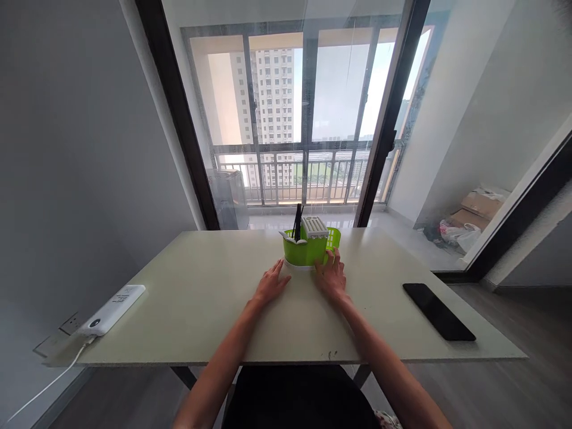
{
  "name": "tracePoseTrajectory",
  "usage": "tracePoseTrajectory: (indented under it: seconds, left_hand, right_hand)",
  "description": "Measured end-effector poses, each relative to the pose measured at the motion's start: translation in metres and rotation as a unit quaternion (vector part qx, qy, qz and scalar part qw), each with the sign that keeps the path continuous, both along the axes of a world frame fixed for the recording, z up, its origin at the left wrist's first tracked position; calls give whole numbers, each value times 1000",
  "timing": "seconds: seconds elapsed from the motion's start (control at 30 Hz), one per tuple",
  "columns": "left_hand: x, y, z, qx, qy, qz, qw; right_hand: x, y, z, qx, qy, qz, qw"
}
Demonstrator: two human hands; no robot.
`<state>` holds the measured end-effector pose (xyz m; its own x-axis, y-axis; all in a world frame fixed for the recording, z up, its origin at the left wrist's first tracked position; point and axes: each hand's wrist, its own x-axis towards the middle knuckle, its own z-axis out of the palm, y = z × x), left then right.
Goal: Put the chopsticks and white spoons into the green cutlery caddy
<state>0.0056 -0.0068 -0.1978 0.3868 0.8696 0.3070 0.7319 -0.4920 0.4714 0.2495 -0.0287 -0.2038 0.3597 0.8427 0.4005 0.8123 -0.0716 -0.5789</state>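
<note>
A green plastic holder [308,249] stands on a pale table [201,310] near its far edge, on a white base. Dark chopsticks [297,223] stick up from its left side and a white slotted insert [315,226] sits in the middle. My left hand [270,285] lies flat on the table with fingers stretched out, its tips just short of the holder's left side. My right hand [331,275] rests against the holder's front right corner, fingers touching the green wall; it holds nothing that I can see.
A black phone [438,319] lies flat at the table's right. A white power bank [117,308] with a cable lies at the left front corner. Glass balcony doors stand behind the table. Cardboard boxes and bags [469,223] sit on the floor at right.
</note>
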Motion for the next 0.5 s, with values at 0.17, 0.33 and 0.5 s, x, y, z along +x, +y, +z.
tracePoseTrajectory:
  seconds: [0.17,0.33,0.5]
  left_hand:
    - [1,-2,-1,2,23,1,1000]
    - [-1,-7,-3,8,46,-4,999]
    - [-4,-15,-5,16,63,-4,998]
  right_hand:
    - [28,7,0,-9,-3,-10,1000]
    - [60,16,0,-31,-4,-27,999]
    - [84,27,-1,-56,-1,-49,997]
